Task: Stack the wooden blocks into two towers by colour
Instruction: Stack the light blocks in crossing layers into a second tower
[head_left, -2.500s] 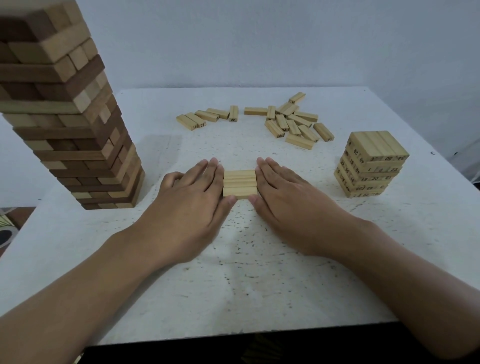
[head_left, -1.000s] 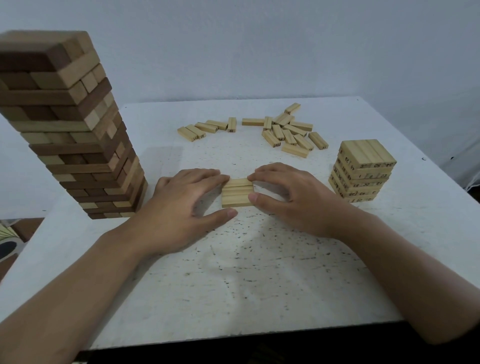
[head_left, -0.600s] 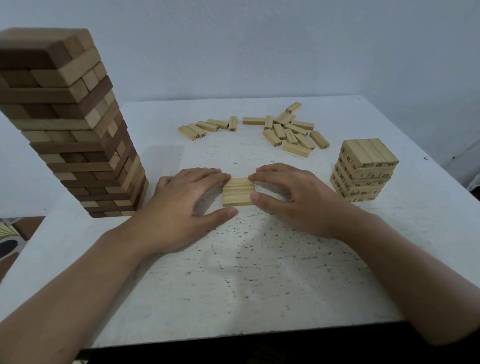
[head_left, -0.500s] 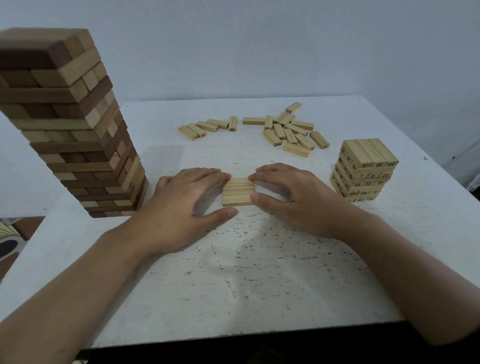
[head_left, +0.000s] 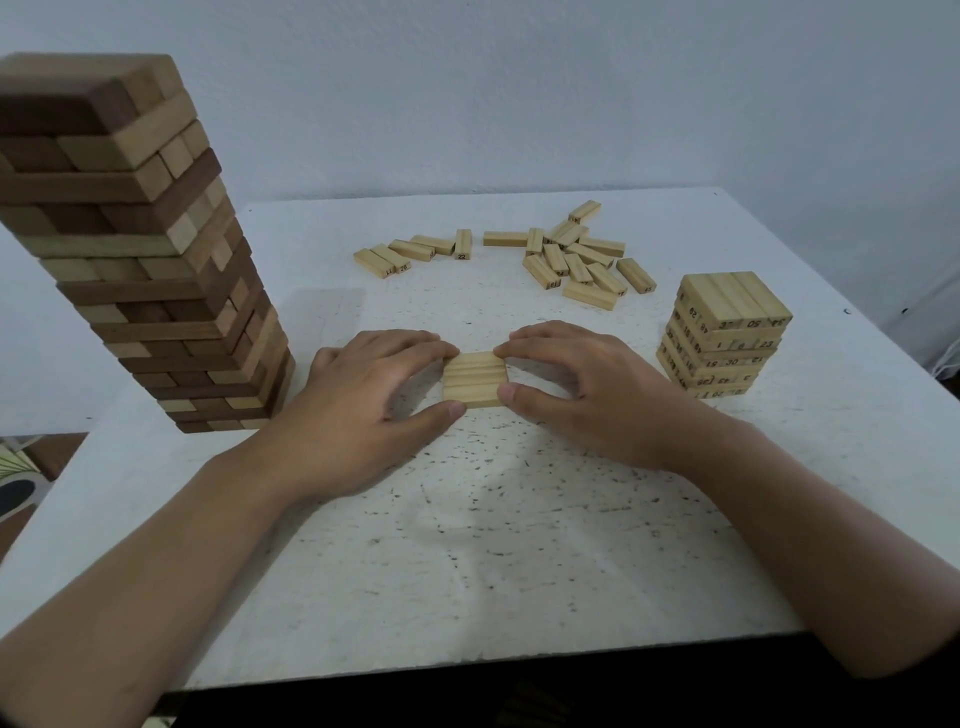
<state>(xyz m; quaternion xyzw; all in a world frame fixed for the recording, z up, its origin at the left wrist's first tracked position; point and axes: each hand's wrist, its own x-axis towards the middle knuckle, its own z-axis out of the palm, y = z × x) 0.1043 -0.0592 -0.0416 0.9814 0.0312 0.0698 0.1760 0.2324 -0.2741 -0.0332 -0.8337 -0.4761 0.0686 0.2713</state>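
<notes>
Squaring up a flat row of pale wooden blocks (head_left: 475, 378), laid side by side near the middle of the white speckled table (head_left: 493, 545). Pinching it from both ends: left grip (head_left: 363, 410) with thumb at the near edge and fingers at the far edge, right grip (head_left: 587, 395) mirrored on the right end. Probably preparing one layer for the short tower of pale numbered blocks (head_left: 727, 338), standing apart to the right. Next, by judgement: lifting the row as one piece, squeezing evenly to avoid dropping a middle block, then setting it crosswise on that top. At left, a tall tower of dark brown and light brown blocks (head_left: 140, 260), cut off by the left edge and blurred at the top. Farther back, scattered loose pale blocks (head_left: 571, 260) waiting. Hidden: contact under the palms. Far numbers mostly too small to read.
</notes>
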